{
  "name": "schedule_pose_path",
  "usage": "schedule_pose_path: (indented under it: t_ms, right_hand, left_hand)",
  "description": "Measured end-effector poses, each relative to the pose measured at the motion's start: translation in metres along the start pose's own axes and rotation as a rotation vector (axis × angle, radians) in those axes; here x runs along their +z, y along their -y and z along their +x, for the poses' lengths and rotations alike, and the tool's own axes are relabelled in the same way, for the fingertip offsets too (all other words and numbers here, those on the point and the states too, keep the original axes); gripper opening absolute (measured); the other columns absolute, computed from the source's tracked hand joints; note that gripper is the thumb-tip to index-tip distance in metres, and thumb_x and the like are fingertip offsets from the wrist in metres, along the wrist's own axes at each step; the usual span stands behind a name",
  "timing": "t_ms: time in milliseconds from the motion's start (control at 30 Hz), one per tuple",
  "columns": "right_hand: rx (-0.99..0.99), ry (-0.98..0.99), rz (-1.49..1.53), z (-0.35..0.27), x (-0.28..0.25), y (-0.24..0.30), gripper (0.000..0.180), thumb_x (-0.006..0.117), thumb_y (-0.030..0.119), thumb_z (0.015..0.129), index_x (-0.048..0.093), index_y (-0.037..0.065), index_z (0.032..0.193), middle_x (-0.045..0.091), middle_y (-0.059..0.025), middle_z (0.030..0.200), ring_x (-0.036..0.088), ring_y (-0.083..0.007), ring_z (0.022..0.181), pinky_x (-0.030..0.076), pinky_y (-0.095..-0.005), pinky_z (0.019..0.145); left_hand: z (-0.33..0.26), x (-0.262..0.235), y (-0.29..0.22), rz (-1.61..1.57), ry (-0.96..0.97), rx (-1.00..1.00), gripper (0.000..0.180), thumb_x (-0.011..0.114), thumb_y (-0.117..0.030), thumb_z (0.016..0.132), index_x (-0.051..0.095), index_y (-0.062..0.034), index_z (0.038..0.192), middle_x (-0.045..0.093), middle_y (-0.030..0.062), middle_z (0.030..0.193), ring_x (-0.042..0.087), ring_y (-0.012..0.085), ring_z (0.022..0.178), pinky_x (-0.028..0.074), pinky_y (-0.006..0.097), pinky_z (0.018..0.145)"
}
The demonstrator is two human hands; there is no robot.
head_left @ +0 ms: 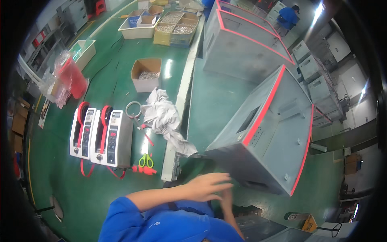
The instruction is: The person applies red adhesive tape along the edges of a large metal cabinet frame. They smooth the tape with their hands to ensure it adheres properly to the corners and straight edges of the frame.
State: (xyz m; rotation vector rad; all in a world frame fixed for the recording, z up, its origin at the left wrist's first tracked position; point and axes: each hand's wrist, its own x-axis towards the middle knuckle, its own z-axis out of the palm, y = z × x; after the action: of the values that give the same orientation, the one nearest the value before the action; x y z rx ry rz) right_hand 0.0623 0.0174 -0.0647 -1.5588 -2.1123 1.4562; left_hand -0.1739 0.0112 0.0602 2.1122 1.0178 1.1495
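Observation:
My left hand [207, 186] reaches across my front with its fingers stretched and slightly apart, holding nothing. Partly behind it is my right hand [226, 197], whose fingers are mostly hidden. Just beyond both hands, a tilted grey metal cabinet [234, 151] stands with its open side to the right. Red tape [264, 107] runs along the edges of that opening. On the green bench [155, 177] to the left are two white tape dispensers [123, 139] loaded with red tape, green-handled scissors [146, 161], red tape scraps [144, 170] and a crumpled grey cloth [161, 117].
More grey cabinets [238, 52] with red-taped edges stand farther along the line. A cardboard box [146, 85] of small parts and divided bins [173, 38] sit on the bench. A wrapped red roll [72, 76] is at the left. A person in blue [287, 18] is far off.

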Motion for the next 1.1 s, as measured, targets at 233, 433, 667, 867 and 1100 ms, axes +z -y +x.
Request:
schedule_pose_path:
  t_ms: [233,433,667,867,1100]
  right_hand:
    - [0.139,0.902,-0.076,-0.016,0.03,0.01,0.056,0.027,0.042,0.094,0.031,0.001,0.133,0.034,-0.0169,0.135,0.03,-0.0259,0.126,0.021,-0.0324,0.104]
    - [-0.294,0.911,-0.082,-0.029,0.041,0.117,0.041,0.045,0.024,0.088,0.044,0.004,0.124,0.04,-0.0158,0.131,0.032,-0.0318,0.125,0.018,-0.0384,0.106]
    - [-0.634,0.794,-0.128,-0.012,0.089,0.151,0.04,0.052,0.027,0.085,0.05,0.002,0.116,0.048,-0.0162,0.122,0.042,-0.0305,0.116,0.031,-0.0366,0.098]
    - [-0.666,0.817,-0.268,-0.002,0.083,0.154,0.041,0.051,0.029,0.087,0.047,0.001,0.117,0.049,-0.0168,0.119,0.049,-0.0297,0.108,0.038,-0.0348,0.093]
    - [-0.5,0.834,-0.179,-0.005,0.089,0.142,0.042,0.049,0.03,0.088,0.046,0.004,0.12,0.05,-0.0167,0.119,0.049,-0.0299,0.108,0.038,-0.0351,0.092]
  left_hand:
    - [-0.204,0.02,-0.021,-0.158,0.003,-0.61,0.033,0.057,-0.023,0.083,0.057,-0.0039,0.11,0.054,0.0173,0.114,0.051,0.031,0.108,0.04,0.038,0.092]
    - [-0.254,-0.044,-0.051,0.147,-1.164,-0.863,0.012,0.059,-0.003,0.08,0.057,-0.0004,0.091,0.056,0.0071,0.092,0.055,0.0137,0.085,0.044,0.025,0.075]
    - [-0.299,-0.068,-0.022,0.397,-1.674,-0.965,0.034,0.064,-0.011,0.078,0.05,-0.0034,0.108,0.047,0.0049,0.099,0.048,0.0112,0.08,0.041,0.023,0.072]
    - [-0.353,-0.058,0.037,-0.071,-1.666,-0.9,0.045,0.064,-0.013,0.08,0.046,0.0047,0.116,0.051,0.013,0.114,0.051,0.0182,0.102,0.04,0.028,0.088]
    - [-0.365,-0.05,0.043,-0.137,-1.561,-0.963,0.014,0.061,-0.013,0.083,0.054,-0.0004,0.084,0.054,0.0013,0.071,0.051,0.0072,0.065,0.039,0.019,0.06]
